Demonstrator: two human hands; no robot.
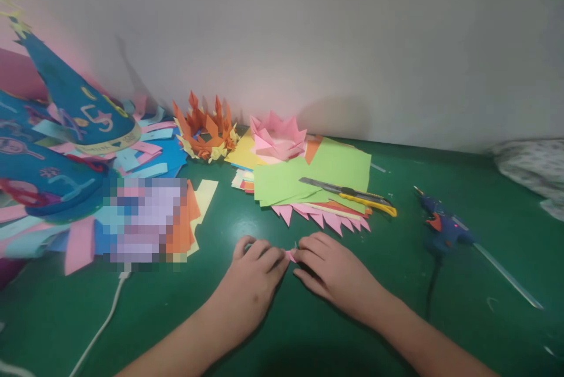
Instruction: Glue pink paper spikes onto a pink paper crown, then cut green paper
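Observation:
Both my hands rest on the green table (308, 342) near its middle. My left hand (255, 277) and my right hand (332, 268) meet fingertip to fingertip, pinching a small pink paper piece (291, 255) between them. Most of that piece is hidden by the fingers. Just beyond my right hand lies a row of pink paper triangles (328, 219) poking out from under light green paper sheets (317, 177). A yellow utility knife (352, 195) lies on top of those sheets.
A blue glue gun (443, 227) with a glue stick lies at right. A pink paper crown (277, 137) and an orange one (207, 127) stand by the wall. Blue cone hats (74, 101) and coloured paper strips crowd the left. A white cable (106, 318) runs forward.

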